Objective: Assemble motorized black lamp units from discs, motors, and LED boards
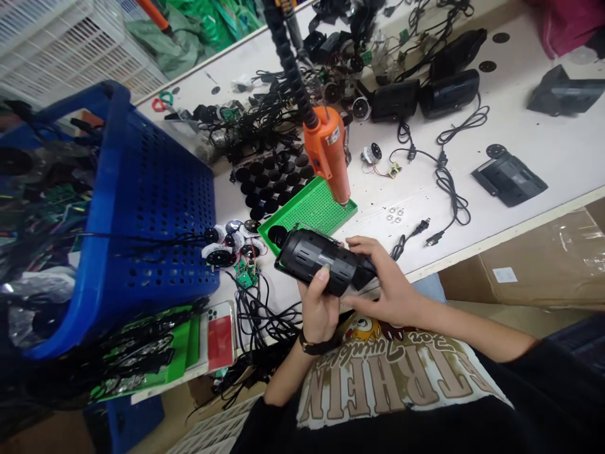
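Both my hands hold a black ribbed cylindrical housing (314, 261) above the white workbench (416, 189). My left hand (321, 309) grips it from below, with its thumb on the side. My right hand (382, 277) wraps over its far end, which is partly hidden by my fingers. An orange electric screwdriver (327, 148) hangs on a black flexible arm, its tip at a green perforated tray (314, 211). Round black-and-white parts (231, 243) with wires and a small green circuit board (246, 274) lie left of my hands.
A blue perforated crate (146, 208) stands at the left of the bench. Several black discs (265, 183), tangled cables and black casings (449, 93) cover the bench. A phone (220, 337) lies near the front edge, with cardboard boxes (534, 265) below at right.
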Tool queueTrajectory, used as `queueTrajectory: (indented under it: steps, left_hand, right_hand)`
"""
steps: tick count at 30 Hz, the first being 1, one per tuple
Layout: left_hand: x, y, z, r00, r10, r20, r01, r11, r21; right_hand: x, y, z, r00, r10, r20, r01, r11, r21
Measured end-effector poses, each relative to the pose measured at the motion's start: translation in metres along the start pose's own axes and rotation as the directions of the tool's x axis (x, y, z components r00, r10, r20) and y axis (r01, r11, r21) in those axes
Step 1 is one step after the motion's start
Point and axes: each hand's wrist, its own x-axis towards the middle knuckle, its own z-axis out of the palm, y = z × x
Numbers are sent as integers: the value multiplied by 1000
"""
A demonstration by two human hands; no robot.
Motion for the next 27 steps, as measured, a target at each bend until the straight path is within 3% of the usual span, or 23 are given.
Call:
queueTrajectory:
  steps: [3,5,8,12,19,27]
  left_hand:
    - [-5,-2,-2,992,-61,113,60,998,16]
    - [-8,-4,-2,975,-117,189,112,993,39]
    - [-12,-7,-2,934,-154,322,137,988,76]
    - [-12,-10,-3,889,-119,441,76,991,114]
    - [-9,-10,-1,872,-121,474,104,993,63]
    - [-6,-13,5,896,-120,427,152,987,-42]
  right_hand:
    - [7,-3,-16,973,227,36,-229,950,211]
    - [14,-3,-22,946,310,95,-324,901,287]
    - [22,-1,-25,926,326,192,-374,862,342]
    - [22,-2,-29,906,340,252,-408,858,312]
    - [17,7,-34,919,324,224,-371,902,219]
    - [17,12,-26,904,393,167,-424,873,242]
